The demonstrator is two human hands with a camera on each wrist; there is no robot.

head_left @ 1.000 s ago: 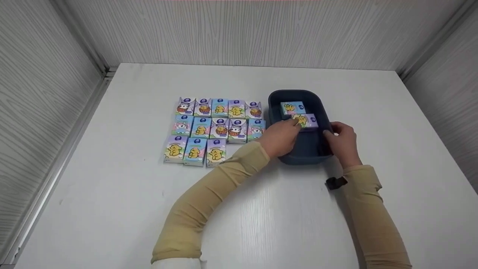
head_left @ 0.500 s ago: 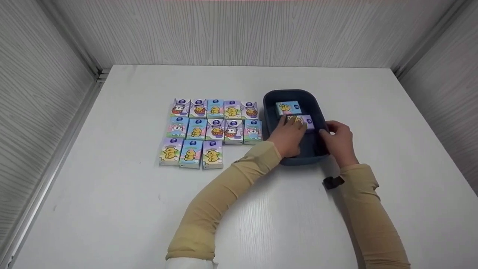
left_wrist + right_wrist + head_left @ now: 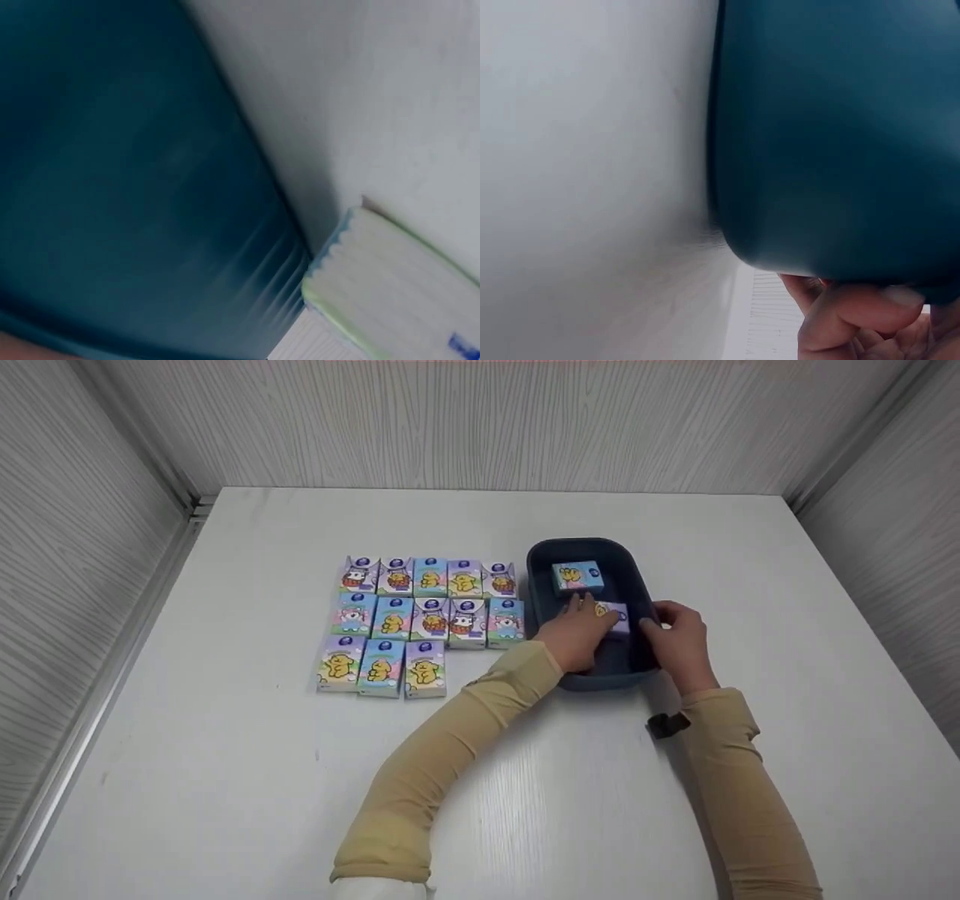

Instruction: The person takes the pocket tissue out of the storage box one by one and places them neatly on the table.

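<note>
A dark blue plastic storage box (image 3: 592, 681) stands at the right of the middle in the head view. My left hand (image 3: 577, 636) reaches into it, its fingers around the left end of a purple tissue pack (image 3: 618, 619). The thumb is hidden there. A blue tissue pack (image 3: 578, 577) lies behind that one, inside the box near its far end. With thumb and fingers, my right hand (image 3: 679, 641) grips the box's right rim, also visible in the right wrist view with the curled fingers (image 3: 855, 311) beneath the edge.
Several cartoon-printed tissue packs (image 3: 431, 619) lie flat in three rows left of the box. The nearest row holds three. A black strap piece (image 3: 667, 726) sits by the right wrist. Panelled walls (image 3: 480, 427) bound the white table (image 3: 225, 780) at the back and sides.
My left hand has shifted its fingers over the purple tissue pack. That pack has slid a little toward me inside the box. The right hand keeps its hold on the rim.
</note>
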